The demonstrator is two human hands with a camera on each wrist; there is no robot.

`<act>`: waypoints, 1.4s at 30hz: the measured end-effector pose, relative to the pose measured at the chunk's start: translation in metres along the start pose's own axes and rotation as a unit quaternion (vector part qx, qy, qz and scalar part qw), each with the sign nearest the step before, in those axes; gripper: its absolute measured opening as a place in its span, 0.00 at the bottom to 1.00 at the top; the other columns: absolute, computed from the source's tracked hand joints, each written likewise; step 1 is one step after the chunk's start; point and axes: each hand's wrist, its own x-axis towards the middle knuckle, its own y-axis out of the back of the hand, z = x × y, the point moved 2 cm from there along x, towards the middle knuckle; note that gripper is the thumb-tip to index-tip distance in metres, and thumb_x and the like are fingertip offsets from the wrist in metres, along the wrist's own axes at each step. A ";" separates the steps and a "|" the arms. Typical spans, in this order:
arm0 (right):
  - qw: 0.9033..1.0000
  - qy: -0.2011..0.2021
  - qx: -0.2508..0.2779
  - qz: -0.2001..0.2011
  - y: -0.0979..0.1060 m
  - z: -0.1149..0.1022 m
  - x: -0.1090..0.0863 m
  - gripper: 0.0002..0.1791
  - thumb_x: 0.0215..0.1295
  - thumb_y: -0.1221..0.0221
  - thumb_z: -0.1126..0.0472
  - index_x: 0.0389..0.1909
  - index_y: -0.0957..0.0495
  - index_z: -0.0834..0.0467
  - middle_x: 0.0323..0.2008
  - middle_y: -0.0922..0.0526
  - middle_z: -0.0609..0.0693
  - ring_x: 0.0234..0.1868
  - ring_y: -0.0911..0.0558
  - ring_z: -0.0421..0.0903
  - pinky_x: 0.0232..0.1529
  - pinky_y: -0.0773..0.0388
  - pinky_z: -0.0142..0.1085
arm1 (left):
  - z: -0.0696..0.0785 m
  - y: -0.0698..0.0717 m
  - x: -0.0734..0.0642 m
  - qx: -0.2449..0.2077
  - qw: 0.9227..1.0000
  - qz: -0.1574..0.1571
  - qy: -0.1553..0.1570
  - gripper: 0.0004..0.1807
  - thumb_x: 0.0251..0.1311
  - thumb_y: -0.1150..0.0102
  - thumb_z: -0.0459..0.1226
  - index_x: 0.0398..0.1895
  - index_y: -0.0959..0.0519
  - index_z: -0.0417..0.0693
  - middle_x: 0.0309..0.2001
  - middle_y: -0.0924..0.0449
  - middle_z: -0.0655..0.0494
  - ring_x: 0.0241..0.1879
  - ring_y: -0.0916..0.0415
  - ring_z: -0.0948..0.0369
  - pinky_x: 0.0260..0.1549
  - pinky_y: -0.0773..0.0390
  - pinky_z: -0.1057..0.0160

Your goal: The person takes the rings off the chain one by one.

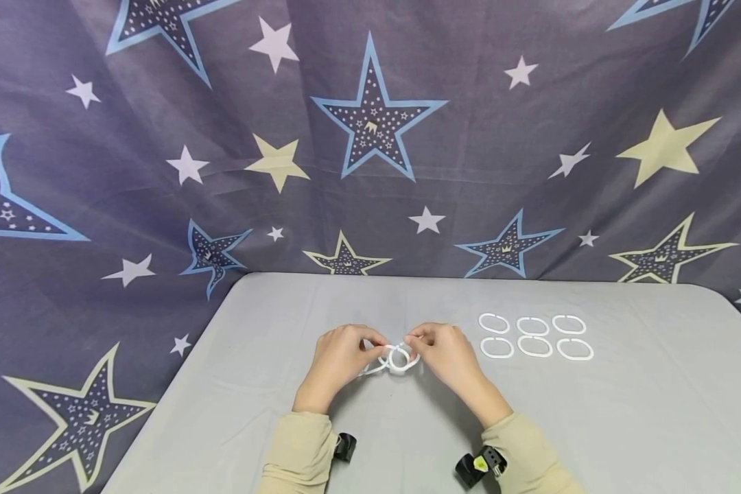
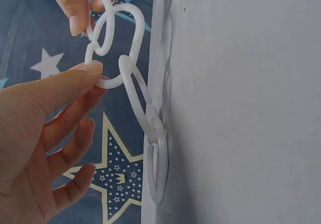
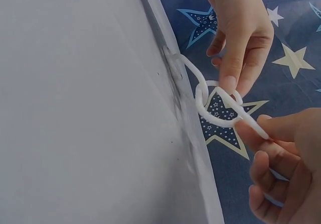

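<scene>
Both hands meet over the middle of the table, pinching white plastic chain links. My left hand holds one oval link between thumb and index finger. Two more joined links hang from it, the lowest one close to the table. Between the thumb and fingertips of my right hand is another link, which passes through the left hand's link. The fingertips hide parts of both held links.
Several loose white oval links lie in two rows on the grey-covered table, right of the hands. A dark curtain with stars hangs behind the table's far edge.
</scene>
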 end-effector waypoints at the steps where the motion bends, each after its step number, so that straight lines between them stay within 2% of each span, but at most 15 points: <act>1: 1.000 -0.002 0.001 -0.003 0.000 0.001 0.000 0.04 0.63 0.34 0.59 0.33 0.12 0.54 0.17 0.19 0.40 0.16 0.32 0.39 0.20 0.36 0.35 | 0.000 0.000 0.000 0.000 1.000 0.000 -0.001 0.05 0.54 0.28 0.50 0.33 0.11 0.68 0.25 0.22 0.76 0.21 0.33 0.72 0.25 0.32 0.65; 14: 0.995 -0.044 0.062 -0.060 -0.004 0.006 0.002 0.05 0.64 0.36 0.62 0.33 0.13 0.60 0.22 0.16 0.45 0.22 0.26 0.41 0.25 0.31 0.35 | -0.001 -0.002 -0.001 -0.015 1.000 -0.005 -0.009 0.02 0.52 0.27 0.49 0.30 0.12 0.69 0.29 0.18 0.76 0.25 0.30 0.73 0.28 0.31 0.65; 22: 0.996 -0.040 0.043 -0.061 -0.003 0.003 0.001 0.05 0.63 0.36 0.62 0.32 0.13 0.59 0.22 0.17 0.45 0.21 0.27 0.40 0.25 0.30 0.35 | -0.001 -0.003 0.000 -0.022 0.999 -0.007 -0.026 0.04 0.51 0.25 0.46 0.28 0.12 0.70 0.29 0.20 0.78 0.22 0.32 0.72 0.26 0.32 0.65; 29: 0.996 -0.040 0.026 -0.071 -0.002 0.003 0.002 0.05 0.63 0.36 0.61 0.31 0.13 0.57 0.18 0.20 0.43 0.19 0.29 0.40 0.23 0.33 0.35 | -0.001 -0.003 -0.001 -0.027 0.999 -0.016 -0.028 0.06 0.49 0.24 0.44 0.27 0.12 0.70 0.34 0.16 0.76 0.33 0.22 0.66 0.34 0.26 0.60; 35: 0.996 -0.033 0.009 -0.081 0.000 0.004 0.002 0.05 0.63 0.36 0.60 0.31 0.13 0.56 0.16 0.21 0.41 0.18 0.29 0.40 0.23 0.33 0.35 | 0.000 -0.003 0.000 -0.033 0.999 -0.028 -0.025 0.07 0.47 0.23 0.43 0.26 0.12 0.69 0.33 0.16 0.76 0.33 0.20 0.63 0.34 0.26 0.58; 42: 0.996 -0.013 0.007 -0.088 0.001 -0.001 0.000 0.04 0.62 0.35 0.62 0.31 0.13 0.57 0.22 0.16 0.44 0.21 0.27 0.39 0.24 0.31 0.34 | -0.002 -0.004 0.000 -0.021 0.999 -0.033 -0.027 0.05 0.48 0.23 0.44 0.25 0.12 0.69 0.30 0.17 0.78 0.30 0.22 0.67 0.33 0.26 0.59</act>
